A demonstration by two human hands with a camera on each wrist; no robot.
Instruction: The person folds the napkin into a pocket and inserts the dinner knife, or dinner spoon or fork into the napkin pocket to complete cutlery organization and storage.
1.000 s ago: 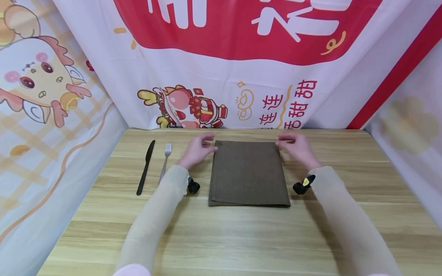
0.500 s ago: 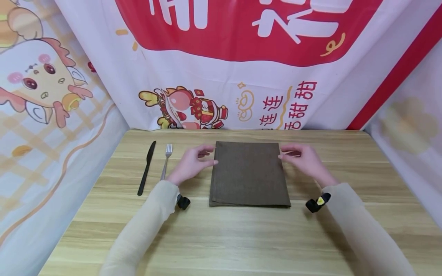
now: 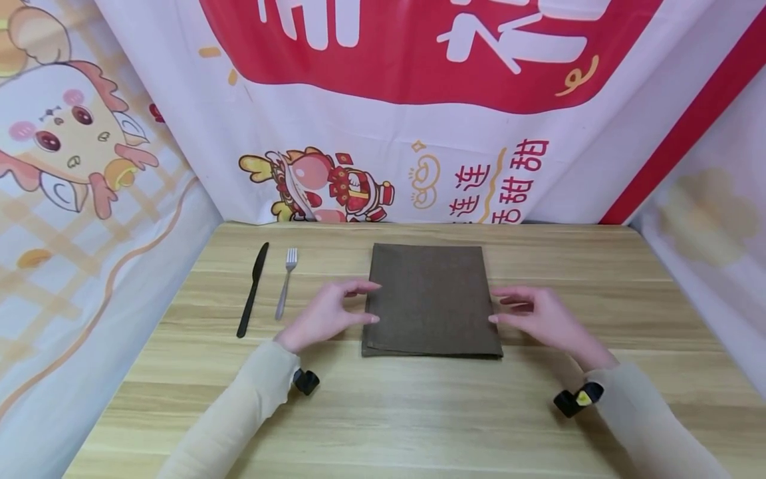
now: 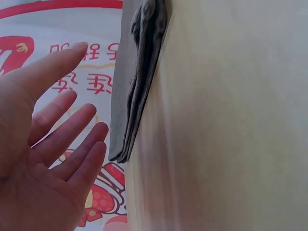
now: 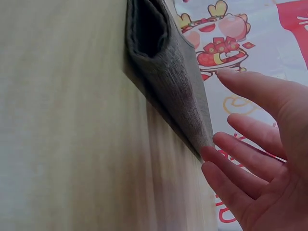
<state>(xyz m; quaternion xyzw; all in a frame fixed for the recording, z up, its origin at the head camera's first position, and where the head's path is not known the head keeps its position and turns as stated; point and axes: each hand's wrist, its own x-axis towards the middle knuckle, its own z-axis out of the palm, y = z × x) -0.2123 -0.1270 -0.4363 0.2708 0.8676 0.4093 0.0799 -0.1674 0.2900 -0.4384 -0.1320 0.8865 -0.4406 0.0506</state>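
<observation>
A dark brown cloth, folded into a flat square of several layers, lies on the wooden table. My left hand is at its left edge, thumb and fingers spread apart, fingertips over the border in the head view. Beyond the opposite edge my right hand holds a similar pose, its fingertips close to the side. The left wrist view has the left hand with nothing in its grasp, the cloth's layered edge beside it. Loosely extended fingers of the right hand appear beside the thick fold in the right wrist view.
A black knife and a silver fork lie to the left of the cloth, handles toward me. The wooden table ends at a printed white and red curtain behind; similar hangings flank both sides.
Both hands have slid toward me along the cloth's sides, from its far corners to the lower half. The cloth, knife and fork stay in place.
</observation>
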